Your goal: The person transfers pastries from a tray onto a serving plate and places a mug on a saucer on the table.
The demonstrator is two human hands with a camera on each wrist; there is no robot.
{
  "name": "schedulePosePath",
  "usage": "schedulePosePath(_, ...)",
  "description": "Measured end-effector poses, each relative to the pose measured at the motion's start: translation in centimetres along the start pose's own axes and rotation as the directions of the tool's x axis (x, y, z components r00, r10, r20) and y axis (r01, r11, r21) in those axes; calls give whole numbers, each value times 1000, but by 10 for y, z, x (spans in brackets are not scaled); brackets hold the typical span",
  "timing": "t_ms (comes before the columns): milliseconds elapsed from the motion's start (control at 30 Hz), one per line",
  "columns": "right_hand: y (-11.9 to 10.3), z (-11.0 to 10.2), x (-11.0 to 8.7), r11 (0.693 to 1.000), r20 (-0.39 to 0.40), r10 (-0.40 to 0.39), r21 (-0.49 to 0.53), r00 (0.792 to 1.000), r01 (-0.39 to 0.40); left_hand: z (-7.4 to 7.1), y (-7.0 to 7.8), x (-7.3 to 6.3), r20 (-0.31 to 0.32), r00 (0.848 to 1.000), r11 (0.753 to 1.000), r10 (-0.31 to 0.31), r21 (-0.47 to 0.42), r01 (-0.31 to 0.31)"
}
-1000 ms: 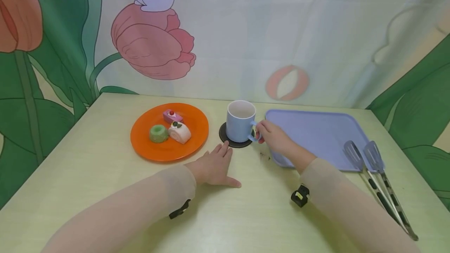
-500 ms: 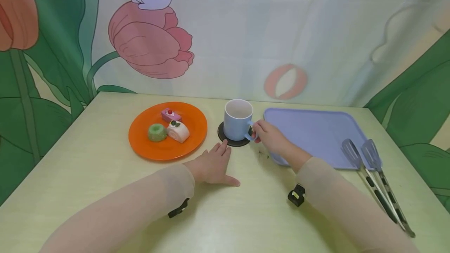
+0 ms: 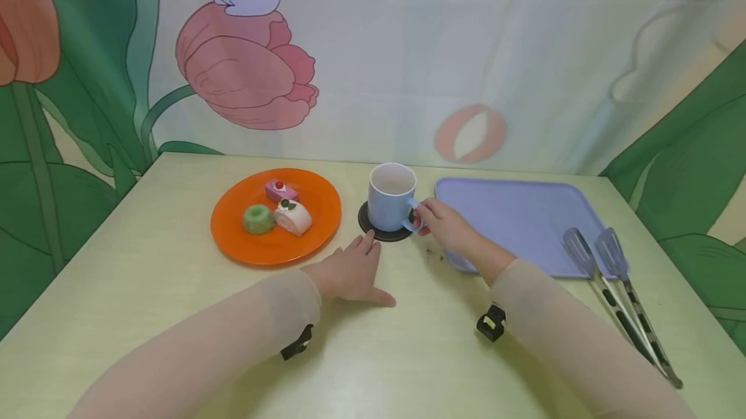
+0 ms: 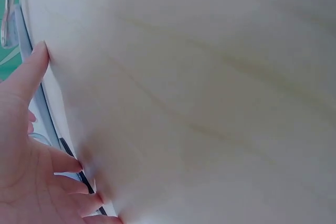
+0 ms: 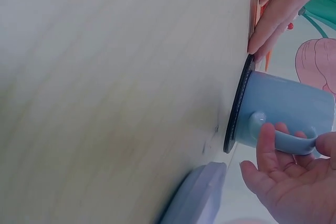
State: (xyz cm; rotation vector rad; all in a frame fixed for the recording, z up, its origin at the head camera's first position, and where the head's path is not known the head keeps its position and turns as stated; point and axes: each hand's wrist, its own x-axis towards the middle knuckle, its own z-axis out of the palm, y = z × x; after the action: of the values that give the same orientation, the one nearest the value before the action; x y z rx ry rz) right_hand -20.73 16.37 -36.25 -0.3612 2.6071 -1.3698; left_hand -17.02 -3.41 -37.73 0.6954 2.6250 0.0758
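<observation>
A light blue mug [image 3: 389, 205] with a white inside stands upright on a round black coaster [image 3: 373, 232]. My right hand [image 3: 447, 228] holds the mug's handle [image 5: 294, 142], its fingers curled through and around it in the right wrist view. My left hand [image 3: 352, 271] lies spread on the table, fingers straight, with its fingertips right at the coaster's near edge. In the left wrist view the left hand [image 4: 39, 177] shows its thumb and fingers touching the tabletop.
Left of the mug is an orange plate [image 3: 233, 244] bearing a green ring cake [image 3: 258, 219], a cream roll [image 3: 293, 217] and a pink cake slice [image 3: 281, 190]. A lavender tray [image 3: 513, 212] lies to the right, with tongs [image 3: 626, 305] resting across its near right corner.
The whole head view has shifted slightly left and up in the frame. Both hands, the mug and the coaster keep their places relative to each other.
</observation>
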Motion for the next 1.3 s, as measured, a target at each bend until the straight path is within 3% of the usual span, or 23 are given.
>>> schedulePosePath(167, -2, -2, -4, 1000, 18, 1, 11, 1000, -1, -1, 1, -1, -16, 1000, 1000, -11, -22, 10)
schedulePosePath(500, -6, -6, -11, 994, 27, 33, -108, 999, -30, -2, 4, -4, -36, 999, 1000, -16, 1, 17)
schedulePosePath(733, -4, -7, -16, 974, -2, -7, -226, 1000, 6, 0, 5, -6, -48, 998, 999, -35, 10, 35)
schedulePosePath(1300, 8, -13, -29, 953, 24, -37, -300, 999, 42, 4, 3, -14, -103, 993, 998, -52, 26, 54)
